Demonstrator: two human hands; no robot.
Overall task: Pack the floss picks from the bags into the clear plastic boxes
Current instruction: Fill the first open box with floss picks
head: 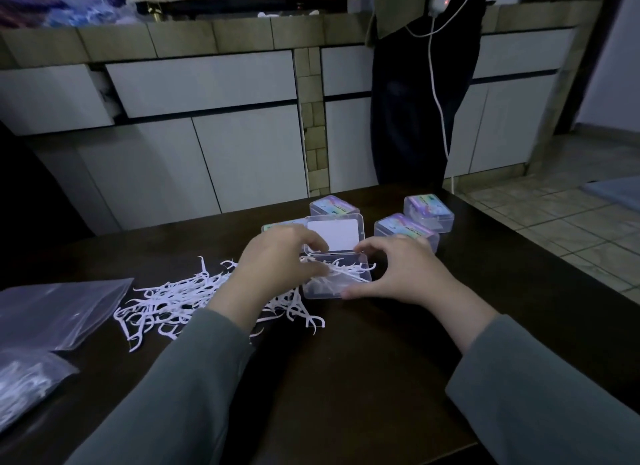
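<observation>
White floss picks (173, 302) sprawl tangled beside the lid-up clear box (337, 277).

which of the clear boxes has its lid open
The open box between the left hand and right hand, lid raised, picks inside. The closed boxes behind it are all shut.

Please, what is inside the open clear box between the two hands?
Inside the open clear box lie several white floss picks, some reaching over its rim. The left hand covers the box's left end, so what lies there, and the exact count, cannot be seen.
</observation>
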